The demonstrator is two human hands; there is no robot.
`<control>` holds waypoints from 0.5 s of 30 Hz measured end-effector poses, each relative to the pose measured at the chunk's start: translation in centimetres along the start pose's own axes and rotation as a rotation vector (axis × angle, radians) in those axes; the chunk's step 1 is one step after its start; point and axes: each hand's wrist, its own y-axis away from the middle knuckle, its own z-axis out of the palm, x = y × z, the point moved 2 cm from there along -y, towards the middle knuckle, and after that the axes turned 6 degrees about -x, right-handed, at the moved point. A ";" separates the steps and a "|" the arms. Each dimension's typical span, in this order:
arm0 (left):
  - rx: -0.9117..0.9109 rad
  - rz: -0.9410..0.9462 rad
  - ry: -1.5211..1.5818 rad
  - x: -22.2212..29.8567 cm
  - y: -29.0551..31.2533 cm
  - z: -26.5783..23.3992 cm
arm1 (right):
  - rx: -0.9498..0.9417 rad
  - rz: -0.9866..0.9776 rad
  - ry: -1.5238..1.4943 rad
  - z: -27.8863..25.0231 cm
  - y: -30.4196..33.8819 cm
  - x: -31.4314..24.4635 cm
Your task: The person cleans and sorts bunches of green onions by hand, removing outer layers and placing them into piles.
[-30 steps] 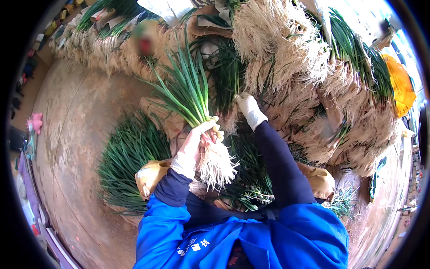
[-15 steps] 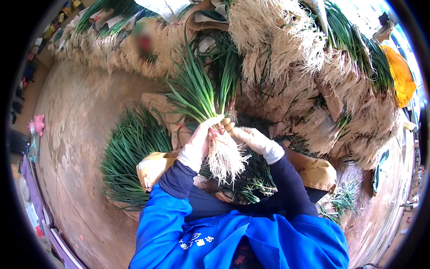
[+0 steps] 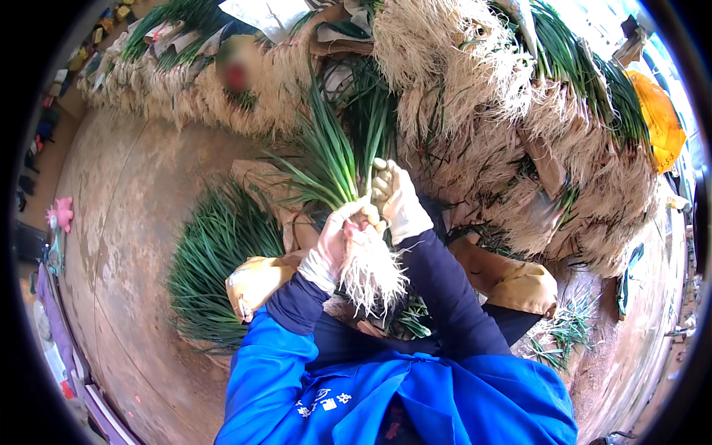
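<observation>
My left hand (image 3: 340, 236), in a pale glove, is closed around a bunch of green onions (image 3: 369, 263) just above its white roots. The bunch is upright, leaves fanning up and away from me, roots hanging toward my lap. Beside the leaves, a little higher and to the right, my gloved right hand (image 3: 397, 200) has its fingers curled in. Whatever may be between those fingers is hidden. More green onions (image 3: 371, 119) stand just beyond the bunch, partly covered by its leaves.
Left of my knee lies a large heap of green onions (image 3: 215, 259). Stacked bunches with dry roots (image 3: 460, 67) rise ahead and to the right. Loose leaf scraps (image 3: 567, 334) litter the floor at right. A yellow bag (image 3: 658, 122) hangs at far right; a pink toy (image 3: 62, 213) is far left.
My right hand has moved up from the base of the bunch to beside its leaves, fingers curled. The left hand keeps its grip, slightly lower.
</observation>
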 end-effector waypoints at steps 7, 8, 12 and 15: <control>0.140 0.030 -0.241 0.2 1.7 2.0 | -0.309 -0.172 2.243 -8.3 2.2 -3.2; 0.147 0.008 -0.351 0.2 1.4 1.3 | -0.249 -0.290 2.056 -6.9 2.5 -3.7; 0.242 0.074 -0.676 0.0 0.4 -1.0 | 0.019 -0.095 1.685 0.4 2.0 -4.1; 0.285 0.032 -0.772 -0.2 -0.1 -0.4 | 0.014 -0.226 1.926 0.2 0.6 -4.4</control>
